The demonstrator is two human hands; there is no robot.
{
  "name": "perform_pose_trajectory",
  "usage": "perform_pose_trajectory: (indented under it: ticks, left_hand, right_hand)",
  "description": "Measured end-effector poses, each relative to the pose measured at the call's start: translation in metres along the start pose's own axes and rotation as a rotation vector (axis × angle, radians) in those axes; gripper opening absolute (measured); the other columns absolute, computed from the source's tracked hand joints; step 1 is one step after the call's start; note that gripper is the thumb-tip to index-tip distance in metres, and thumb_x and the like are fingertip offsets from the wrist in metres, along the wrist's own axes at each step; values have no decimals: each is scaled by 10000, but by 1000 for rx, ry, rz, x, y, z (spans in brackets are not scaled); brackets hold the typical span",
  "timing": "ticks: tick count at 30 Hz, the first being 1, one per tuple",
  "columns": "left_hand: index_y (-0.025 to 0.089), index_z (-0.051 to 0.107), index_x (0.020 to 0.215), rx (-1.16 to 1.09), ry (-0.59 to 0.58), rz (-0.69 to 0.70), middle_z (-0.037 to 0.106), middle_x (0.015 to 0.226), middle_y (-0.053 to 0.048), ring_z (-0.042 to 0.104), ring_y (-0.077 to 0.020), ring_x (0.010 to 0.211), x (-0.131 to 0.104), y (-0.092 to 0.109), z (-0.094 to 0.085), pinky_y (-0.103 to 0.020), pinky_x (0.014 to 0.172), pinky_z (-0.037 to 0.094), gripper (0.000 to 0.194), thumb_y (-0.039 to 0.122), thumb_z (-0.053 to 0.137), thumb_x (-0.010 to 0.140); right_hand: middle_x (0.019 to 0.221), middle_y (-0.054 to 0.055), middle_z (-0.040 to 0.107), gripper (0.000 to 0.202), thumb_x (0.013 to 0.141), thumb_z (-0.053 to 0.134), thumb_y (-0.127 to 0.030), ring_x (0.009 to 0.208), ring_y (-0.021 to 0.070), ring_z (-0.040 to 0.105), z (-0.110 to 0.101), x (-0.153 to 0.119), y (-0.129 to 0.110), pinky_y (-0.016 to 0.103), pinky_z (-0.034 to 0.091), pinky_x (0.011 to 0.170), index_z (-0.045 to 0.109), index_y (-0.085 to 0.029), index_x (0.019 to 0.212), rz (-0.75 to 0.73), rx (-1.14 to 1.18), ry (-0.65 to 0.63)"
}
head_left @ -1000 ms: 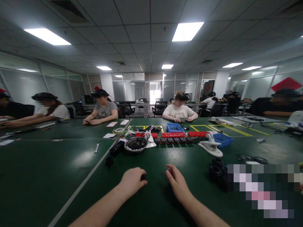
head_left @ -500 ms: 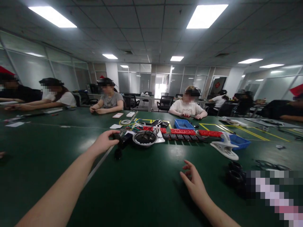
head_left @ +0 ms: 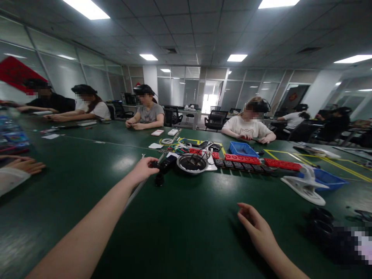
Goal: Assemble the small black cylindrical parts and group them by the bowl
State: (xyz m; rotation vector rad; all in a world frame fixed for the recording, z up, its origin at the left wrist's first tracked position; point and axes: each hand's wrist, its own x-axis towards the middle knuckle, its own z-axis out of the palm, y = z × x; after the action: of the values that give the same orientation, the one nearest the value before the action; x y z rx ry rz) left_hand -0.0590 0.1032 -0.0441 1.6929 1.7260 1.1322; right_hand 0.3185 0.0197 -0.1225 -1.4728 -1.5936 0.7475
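Observation:
My left hand (head_left: pixel 145 169) reaches to the left of a round metal bowl (head_left: pixel 192 163), its fingers closed on a small black object (head_left: pixel 154 164) too dark to name. Just below it stands a short black cylinder (head_left: pixel 159 179), and a black box-shaped device (head_left: pixel 169 162) lies between the hand and the bowl. My right hand (head_left: pixel 253 219) hovers over the green table (head_left: pixel 186 224) at the lower right, fingers slightly curled and apart, holding nothing. Dark material and a cable lie in the bowl.
Red strips (head_left: pixel 242 159) and a row of black sockets (head_left: pixel 242 166) run right of the bowl. Farther out are a blue tray (head_left: pixel 243 149), a white stand (head_left: pixel 305 186), and black round parts (head_left: pixel 321 224). Another person's hand (head_left: pixel 27 166) rests at the left.
The view has turned left, so the table items appear farther right. Another person's hand and sleeve now show more fully at the left. My right hand's fingers are slightly more curled.

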Motion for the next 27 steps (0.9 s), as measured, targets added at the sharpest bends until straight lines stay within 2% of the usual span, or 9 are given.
perform_pose_trajectory:
  ticks: [5,9,12,18,24,27]
  left_hand:
    - [124,557,1004,107,29,6,611,989,-93,564,-229,923,3,-11,10,-317,808,433,436,320,631,621]
    - [161,548,1060,186,-28,32,605,1032,-59,562,-206,935,4,-13,15,-289,820,427,428,232,605,642]
    - [146,548,1064,251,-62,28,594,1041,-65,563,-200,920,4,-17,17,-285,819,426,424,194,588,644]
    - [148,580,952,385,-67,-7,552,1023,-91,551,-224,902,1,-28,22,-313,820,419,351,223,624,612]
    - [157,493,1075,439,-115,15,527,1023,-87,556,-211,895,-5,-26,24,-283,782,440,519,235,649,587]
    - [169,534,1045,477,-135,23,533,1024,-94,545,-238,930,-7,-24,24,-314,840,407,471,247,645,594]
  right_hand:
    - [777,22,549,363,719,470,-415,736,190,559,-2,-2,1,306,452,675,488,-183,998,-26,-6,-20]
    - [787,21,550,346,731,463,-403,729,183,558,-3,-3,3,303,453,675,496,-186,999,-38,-42,-52]
    - [790,22,553,335,736,459,-400,730,181,559,-3,-3,2,301,456,671,507,-188,992,-46,-56,-64]
    - [779,23,569,311,741,465,-392,723,182,565,-4,-3,0,300,458,661,535,-189,965,-51,-84,-84]
    - [860,45,607,292,745,480,-387,807,204,574,-4,-3,4,324,455,730,564,-191,944,-52,-85,-101]
    - [872,46,620,265,747,477,-389,827,212,574,-5,-4,2,331,450,748,592,-198,891,-62,-99,-120]
